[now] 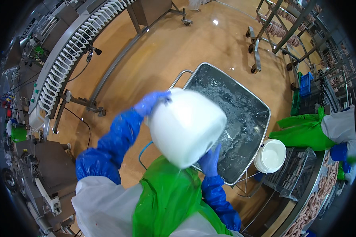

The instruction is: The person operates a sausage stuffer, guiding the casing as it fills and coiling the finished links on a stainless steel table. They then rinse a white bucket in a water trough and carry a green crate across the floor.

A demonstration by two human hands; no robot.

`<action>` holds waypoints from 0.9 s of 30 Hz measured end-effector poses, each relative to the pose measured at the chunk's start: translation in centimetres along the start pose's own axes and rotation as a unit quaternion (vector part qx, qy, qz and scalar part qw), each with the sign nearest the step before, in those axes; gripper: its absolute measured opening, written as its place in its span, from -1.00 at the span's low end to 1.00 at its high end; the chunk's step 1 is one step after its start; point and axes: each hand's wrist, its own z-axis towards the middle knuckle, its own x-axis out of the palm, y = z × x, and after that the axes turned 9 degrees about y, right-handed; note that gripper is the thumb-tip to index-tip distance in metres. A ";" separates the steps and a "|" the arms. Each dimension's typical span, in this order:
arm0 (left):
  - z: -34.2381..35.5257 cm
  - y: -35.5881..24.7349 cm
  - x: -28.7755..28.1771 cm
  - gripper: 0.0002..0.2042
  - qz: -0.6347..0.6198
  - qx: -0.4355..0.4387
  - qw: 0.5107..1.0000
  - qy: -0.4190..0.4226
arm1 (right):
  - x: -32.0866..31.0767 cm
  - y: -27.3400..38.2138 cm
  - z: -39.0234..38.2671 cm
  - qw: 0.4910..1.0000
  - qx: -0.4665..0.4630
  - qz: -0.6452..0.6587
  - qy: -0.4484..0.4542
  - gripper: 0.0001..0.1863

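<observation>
A large white plastic tub (188,126) is held in front of my body, its smooth outer side facing up and its opening out of sight. Gloved in blue, my left hand (151,103) is closed on its upper left edge. My right hand (210,161), also blue-gloved, grips the lower right side, fingers partly hidden by the tub. Just beyond and partly beneath it stands a grey metal cart (203,75) with a handle, holding churned, splashing water. The tub covers part of the cart's near left side.
A round white bucket (273,156) stands right of the cart, beside a dark perforated crate (290,170). Sausages (314,201) lie along a surface at lower right. A person in a green apron (304,132) is nearby. A curved conveyor (63,65) runs at left; a wheeled rack (261,35) stands far right.
</observation>
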 end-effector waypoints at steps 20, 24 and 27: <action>14.8 14.9 12.4 -0.49 -0.178 0.241 0.904 0.306 | 3.8 10.9 -5.8 0.802 -0.355 -0.429 -0.217 -0.39; 11.7 21.7 17.3 -0.53 -0.307 -0.034 0.912 0.269 | -9.9 9.2 -10.6 0.861 -0.202 -0.313 -0.347 -0.44; 16.5 27.5 17.9 -0.45 -0.289 -0.170 0.927 0.170 | -14.5 6.9 -14.0 0.866 -0.060 -0.327 -0.373 -0.48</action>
